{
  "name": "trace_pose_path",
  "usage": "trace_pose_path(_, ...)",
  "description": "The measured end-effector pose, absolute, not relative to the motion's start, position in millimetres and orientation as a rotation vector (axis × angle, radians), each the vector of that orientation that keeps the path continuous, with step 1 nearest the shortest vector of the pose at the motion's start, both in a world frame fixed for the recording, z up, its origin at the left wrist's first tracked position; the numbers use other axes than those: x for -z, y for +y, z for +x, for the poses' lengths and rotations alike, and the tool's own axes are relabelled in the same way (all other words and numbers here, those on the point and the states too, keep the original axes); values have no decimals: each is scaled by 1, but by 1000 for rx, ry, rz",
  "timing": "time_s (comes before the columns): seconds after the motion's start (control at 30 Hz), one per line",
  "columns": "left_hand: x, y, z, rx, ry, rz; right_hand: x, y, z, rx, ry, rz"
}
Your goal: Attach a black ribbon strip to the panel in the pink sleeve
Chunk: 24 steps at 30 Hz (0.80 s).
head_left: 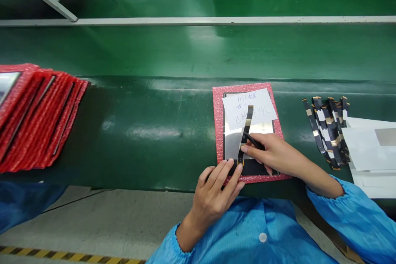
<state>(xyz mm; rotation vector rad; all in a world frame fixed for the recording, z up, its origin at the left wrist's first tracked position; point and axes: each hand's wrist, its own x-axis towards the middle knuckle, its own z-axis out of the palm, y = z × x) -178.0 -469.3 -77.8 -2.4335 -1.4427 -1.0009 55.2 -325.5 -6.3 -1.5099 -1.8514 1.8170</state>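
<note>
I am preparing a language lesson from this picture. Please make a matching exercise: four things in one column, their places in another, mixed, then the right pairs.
Things:
1. stack of red bubble-wrap sleeves
2. white handwritten paper note
3. pile of black and gold flex cables
4. thin black tool

Places:
A. in the right hand
B. far left of the green belt
C. right of the panel, beside white envelopes
D. on top of the panel

Pairs: 1-B, 2-D, 3-C, 4-A
</note>
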Motion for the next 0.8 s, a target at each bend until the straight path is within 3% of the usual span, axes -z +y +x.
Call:
trace_pose_path(0.43,73,-471,-170,932,-1514,-2424,7,-327,54,-1825,-1797,-1473)
trace_pose_path(0.8,96,-486,-176,773,-1522,-2435,6,-325,55,-1775,-1843,-1473)
